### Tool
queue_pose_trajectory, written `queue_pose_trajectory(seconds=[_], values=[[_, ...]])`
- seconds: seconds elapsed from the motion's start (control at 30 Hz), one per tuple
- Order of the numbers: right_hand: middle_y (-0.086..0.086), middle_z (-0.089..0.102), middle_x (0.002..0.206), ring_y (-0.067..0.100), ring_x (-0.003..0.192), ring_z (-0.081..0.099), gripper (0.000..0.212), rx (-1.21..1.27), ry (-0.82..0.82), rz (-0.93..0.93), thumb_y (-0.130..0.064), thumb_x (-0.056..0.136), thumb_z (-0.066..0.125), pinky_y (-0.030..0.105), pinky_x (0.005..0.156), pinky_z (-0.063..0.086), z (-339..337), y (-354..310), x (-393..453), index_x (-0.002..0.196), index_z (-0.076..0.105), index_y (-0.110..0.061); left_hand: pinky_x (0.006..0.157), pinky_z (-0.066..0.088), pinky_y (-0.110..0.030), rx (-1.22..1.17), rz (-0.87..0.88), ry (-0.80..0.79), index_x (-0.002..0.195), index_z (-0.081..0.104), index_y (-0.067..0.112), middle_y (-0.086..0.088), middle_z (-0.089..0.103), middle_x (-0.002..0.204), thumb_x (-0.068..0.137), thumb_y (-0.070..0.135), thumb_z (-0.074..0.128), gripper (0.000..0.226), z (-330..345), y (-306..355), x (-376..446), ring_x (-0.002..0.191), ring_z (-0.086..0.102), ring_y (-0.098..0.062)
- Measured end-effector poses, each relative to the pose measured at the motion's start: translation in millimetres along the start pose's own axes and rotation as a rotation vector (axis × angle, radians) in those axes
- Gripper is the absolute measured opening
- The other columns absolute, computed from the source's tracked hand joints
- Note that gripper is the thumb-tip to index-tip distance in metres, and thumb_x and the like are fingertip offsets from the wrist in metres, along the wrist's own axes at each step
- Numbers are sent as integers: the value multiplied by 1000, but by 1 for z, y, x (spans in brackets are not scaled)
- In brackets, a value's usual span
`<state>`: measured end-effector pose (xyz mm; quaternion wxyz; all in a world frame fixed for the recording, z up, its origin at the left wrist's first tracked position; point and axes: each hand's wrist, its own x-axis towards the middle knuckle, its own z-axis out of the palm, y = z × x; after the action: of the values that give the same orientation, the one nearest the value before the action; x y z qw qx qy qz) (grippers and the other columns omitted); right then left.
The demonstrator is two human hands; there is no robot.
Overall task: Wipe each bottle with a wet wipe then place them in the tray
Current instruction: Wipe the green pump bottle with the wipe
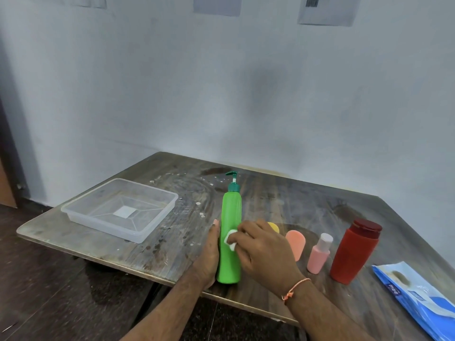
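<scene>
Head cam, looking down at the wooden table [283, 200]. Only readable writing: "mee" in white on the blue wipes pack [416, 301] at the table's near right corner; rest of the print on it is too small to read. Bottles show no labels I can make out. Grey paper sheets [327, 9] on the wall up top, print blurred.

My left hand [209, 254] is wrapped round the lower left side of the green pump bottle [231, 232], thumb tip up along its side, palm against it, holding it upright w/ its base near the table's front edge. Forearm comes in from bottom centre. My right hand [263, 247] comes from the right, fingers curled, pinching a small folded white wet wipe [230, 238] and pressing it on the bottle's front at about mid-height. Orange thread band [295, 289] on that wrist.

Other bottles, all right of the green one, standing in a row: yellow one [273, 227] mostly hidden behind my right hand, peach/orange one [296, 243] just beside it, small pink bottle [318, 253] w/ pale cap, then big red bottle [354, 252] w/ dark red flip cap. They look tilted, prob. lens distortion.

Clear plastic tray [73, 212] sits on the table's left part, well apart from the bottles, nothing in it. White specks & smears on the wood betw. tray and green bottle.
</scene>
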<state>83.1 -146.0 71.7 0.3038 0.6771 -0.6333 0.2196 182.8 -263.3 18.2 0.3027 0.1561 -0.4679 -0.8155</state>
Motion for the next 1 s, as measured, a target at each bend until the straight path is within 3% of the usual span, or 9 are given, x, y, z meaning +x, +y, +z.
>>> queue_pose_trajectory(seconds=[0.13, 0.27, 0.47, 0.53, 0.6, 0.73, 0.8, 0.9, 1.0], values=[[-10, 63, 104, 17, 88, 60, 20, 53, -24, -32, -28, 99, 62, 32, 63, 52, 1, -4, 2, 112, 72, -37, 91, 60, -44, -93, -28, 30, 118, 77, 1, -31, 71, 117, 101, 67, 34, 81, -4, -4, 6, 106, 72, -36], [-11, 62, 98, 18, 88, 60, 9, 39, -88, -100, -30, 98, 66, 39, 64, 54, -4, 3, -1, 101, 73, -35, 86, 64, -41, -29, 14, 31, 120, 74, 0, -33, 72, 115, 99, 65, 31, 80, -3, -3, 6, 102, 74, -36], [-11, 65, 108, 17, 91, 61, 18, 55, 6, 17, -28, 100, 64, 35, 64, 55, 0, 4, 14, 114, 72, -36, 108, 52, -51, 5, 55, 74, 138, 62, 2, -27, 70, 130, 95, 66, 37, 82, 1, -4, 3, 124, 67, -38], [-11, 64, 103, 16, 89, 59, 16, 53, -41, -72, -30, 100, 64, 30, 64, 51, -2, 3, 12, 111, 74, -36, 101, 59, -47, 23, 46, 56, 132, 65, -1, -27, 72, 125, 96, 66, 34, 82, 2, -2, 3, 117, 70, -37], [-11, 62, 97, 16, 86, 57, 9, 47, -81, -126, -32, 98, 67, 34, 63, 51, -5, 7, 9, 102, 74, -35, 92, 62, -42, 43, 43, 31, 128, 67, -1, -28, 72, 119, 96, 64, 31, 81, 3, -1, 3, 108, 73, -35], [-9, 64, 100, 18, 88, 60, 10, 36, 19, -14, -27, 98, 66, 38, 65, 55, -4, 18, 17, 102, 74, -30, 101, 57, -49, 102, 66, 58, 138, 62, 4, -26, 72, 126, 98, 63, 31, 78, 4, -2, 2, 118, 69, -38], [-8, 65, 103, 19, 88, 62, 15, 65, 60, 11, -24, 100, 64, 36, 68, 55, -2, 16, 22, 109, 74, -30, 94, 59, -45, 100, 59, 72, 137, 62, 7, -21, 75, 121, 97, 61, 33, 74, 6, -1, 1, 109, 71, -34], [-9, 65, 106, 18, 92, 62, 20, 91, -18, -61, -28, 101, 62, 36, 66, 54, -2, 11, 19, 117, 73, -33, 89, 62, -37, 64, 45, 53, 134, 64, 5, -21, 75, 121, 101, 59, 31, 72, 4, -2, 3, 111, 74, -29], [-12, 63, 100, 15, 89, 59, 9, 65, -62, -115, -34, 100, 67, 38, 62, 53, -6, 16, 12, 105, 74, -35, 90, 63, -37, 88, 42, 34, 133, 64, 1, -26, 74, 121, 106, 56, 24, 72, 5, 0, 1, 111, 74, -31]])
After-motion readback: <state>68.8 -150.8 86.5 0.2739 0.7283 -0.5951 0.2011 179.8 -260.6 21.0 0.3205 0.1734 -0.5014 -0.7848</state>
